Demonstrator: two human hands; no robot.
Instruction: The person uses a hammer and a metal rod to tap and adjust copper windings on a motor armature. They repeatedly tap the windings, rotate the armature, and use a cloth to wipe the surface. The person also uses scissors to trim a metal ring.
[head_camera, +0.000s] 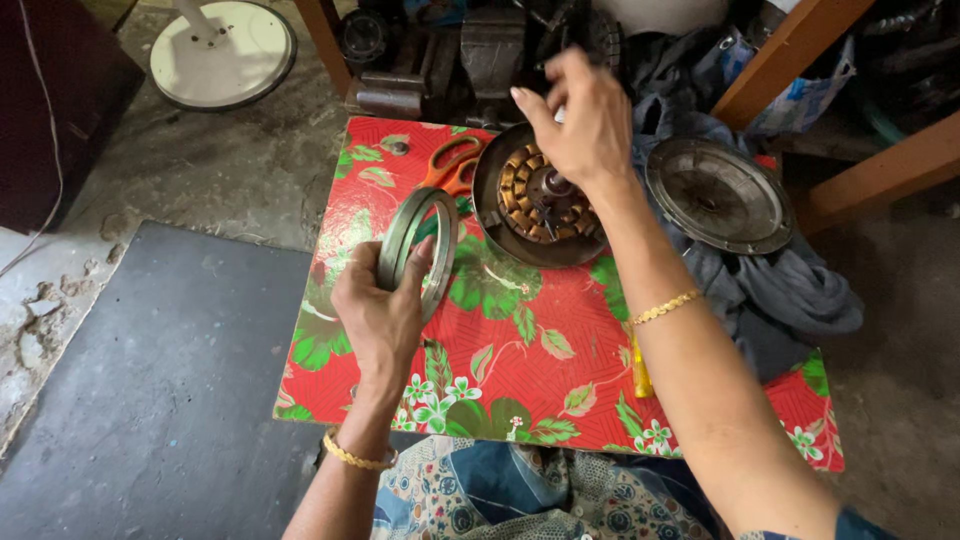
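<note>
- While the left hand (383, 310) grips a grey metal ring (418, 252), its fingers are curled round the ring's lower rim, with the thumb pressed on the near edge, so the ring stands upright on its edge just above a red board with a flower print (520, 350).
- Past the left fingertips, an orange scissor handle (452, 165) lies flat on the board, partly hidden behind the ring.
- To the right of the ring, apart from the left fingers, sits a round dark motor housing (490, 190) holding copper-coloured windings (520, 195) in a circle.
- Over that housing's far right rim is the right hand (580, 125), its fingers bent and drawn together, forefinger and thumb pinched; whether they hold something small cannot be told.
- Below the right palm, the housing's centre hub is partly covered by the hand.
- Right of the right wrist, a round grey metal cover (718, 195) rests on a heap of blue-grey cloth (790, 295), clear of both hands.
- Each wrist carries a thin gold bangle.
- Under the right forearm, a small yellow object (640, 375) lies on the board.
- Far beyond the left hand, a white round disc (225, 55) lies on the concrete floor.
- Left of the left wrist, a dark mat (160, 390) covers the floor.
</note>
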